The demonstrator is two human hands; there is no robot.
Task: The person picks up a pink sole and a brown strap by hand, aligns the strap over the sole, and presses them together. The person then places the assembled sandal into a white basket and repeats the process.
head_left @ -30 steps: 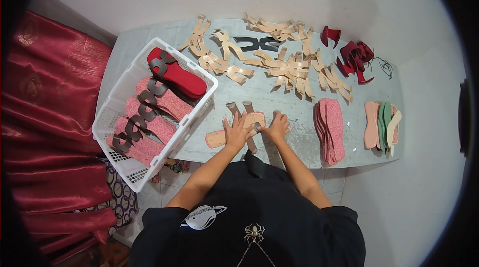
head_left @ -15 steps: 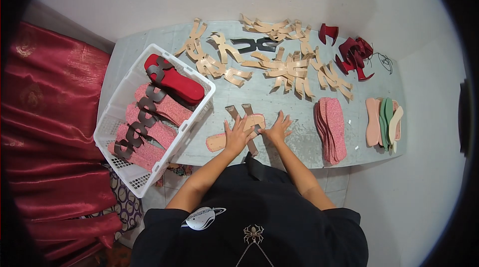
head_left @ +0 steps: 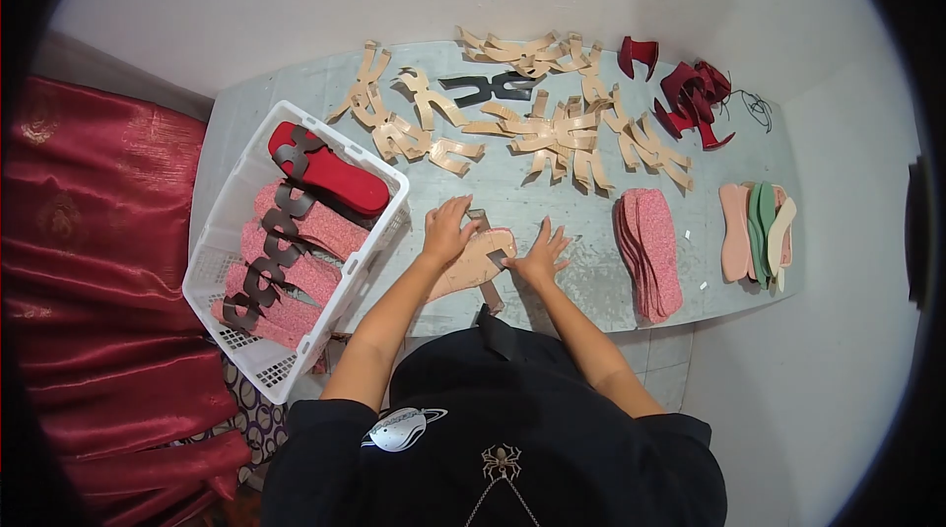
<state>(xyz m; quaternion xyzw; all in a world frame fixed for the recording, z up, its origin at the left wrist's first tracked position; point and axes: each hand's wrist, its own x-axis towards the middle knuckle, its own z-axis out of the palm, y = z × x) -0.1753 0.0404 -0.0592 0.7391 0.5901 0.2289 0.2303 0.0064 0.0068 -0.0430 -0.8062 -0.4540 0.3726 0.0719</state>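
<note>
Left hand point(head_left: 446, 234) shifted leftward; hands spread apart, beige foot-shaped sole point(head_left: 471, 261) slanted near-left to far-right between, wide end touched by right hand point(head_left: 539, 258)

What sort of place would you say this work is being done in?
Probably a small home workshop for making sandals: soles stacked on the table, cut beige straps scattered behind them, and a white basket of strapped pink and red soles beside it.
</note>
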